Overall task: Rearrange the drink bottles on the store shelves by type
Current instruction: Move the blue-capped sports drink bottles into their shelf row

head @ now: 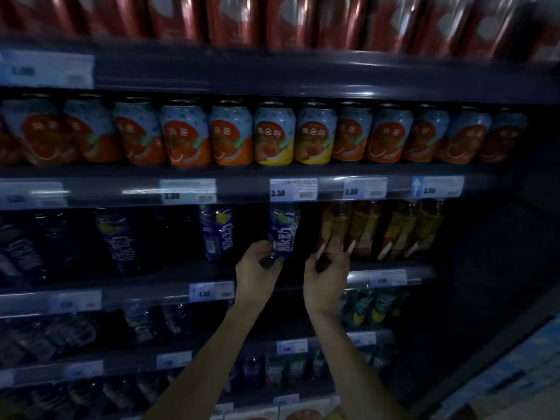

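My left hand [257, 268] grips the base of a blue-labelled drink bottle [283, 230] that stands upright on the middle shelf [169, 277]. My right hand [328, 274] is closed around the bottom of an amber tea bottle [333, 228] just to the right. A second blue bottle [216, 231] stands left of the held one, with a gap between them. More amber bottles [403, 228] line up to the right.
A row of orange and yellow fruit cans [272, 134] fills the shelf above, with red cans [288, 19] on the top shelf. Dark bottles [30, 250] crowd the left of the middle shelf. Price tags [293, 189] line the shelf edges. Lower shelves hold more bottles [372, 304].
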Motion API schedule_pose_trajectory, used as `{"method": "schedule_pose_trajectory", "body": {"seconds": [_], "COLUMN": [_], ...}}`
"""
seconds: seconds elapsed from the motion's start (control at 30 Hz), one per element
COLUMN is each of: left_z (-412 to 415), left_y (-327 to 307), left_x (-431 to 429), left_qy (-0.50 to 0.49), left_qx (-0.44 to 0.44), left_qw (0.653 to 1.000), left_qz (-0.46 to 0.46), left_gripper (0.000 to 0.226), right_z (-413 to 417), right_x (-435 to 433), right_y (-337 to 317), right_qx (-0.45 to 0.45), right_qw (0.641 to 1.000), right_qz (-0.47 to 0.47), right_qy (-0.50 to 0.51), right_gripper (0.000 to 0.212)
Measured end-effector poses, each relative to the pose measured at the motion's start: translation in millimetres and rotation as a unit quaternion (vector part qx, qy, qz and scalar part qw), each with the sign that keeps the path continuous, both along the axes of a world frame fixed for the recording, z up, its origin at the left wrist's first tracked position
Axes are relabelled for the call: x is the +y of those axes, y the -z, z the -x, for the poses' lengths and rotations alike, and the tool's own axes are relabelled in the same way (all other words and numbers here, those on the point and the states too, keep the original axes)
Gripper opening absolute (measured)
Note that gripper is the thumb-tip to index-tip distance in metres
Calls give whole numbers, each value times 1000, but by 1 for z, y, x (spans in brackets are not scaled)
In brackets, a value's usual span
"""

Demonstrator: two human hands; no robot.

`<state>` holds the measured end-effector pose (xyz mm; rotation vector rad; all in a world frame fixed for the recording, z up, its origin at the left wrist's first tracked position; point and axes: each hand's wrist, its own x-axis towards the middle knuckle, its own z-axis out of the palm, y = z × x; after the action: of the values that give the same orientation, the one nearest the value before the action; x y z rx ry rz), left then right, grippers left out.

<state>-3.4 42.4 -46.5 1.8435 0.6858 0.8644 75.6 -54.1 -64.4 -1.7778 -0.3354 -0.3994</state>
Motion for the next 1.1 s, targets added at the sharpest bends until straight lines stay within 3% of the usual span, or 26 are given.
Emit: {"method": "schedule_pose_trajectory", "body": {"seconds": [0.87,1.1], "left_z": [177,182], "left_y": [-2,-1], "left_x": [163,191], "left_qy": [-171,-187], "left_qx": [-24,4], "left_qw": [985,982], "left_qz": [16,13], "left_gripper": [38,59], "right_z": [134,124], "right_x": [156,168], "right_y": [-9,-25], "right_qx": [38,36], "right_qw": [994,996], "right_qz": [3,-35], "right_qy": [-105,-73], "right_gripper": [45,47]}}
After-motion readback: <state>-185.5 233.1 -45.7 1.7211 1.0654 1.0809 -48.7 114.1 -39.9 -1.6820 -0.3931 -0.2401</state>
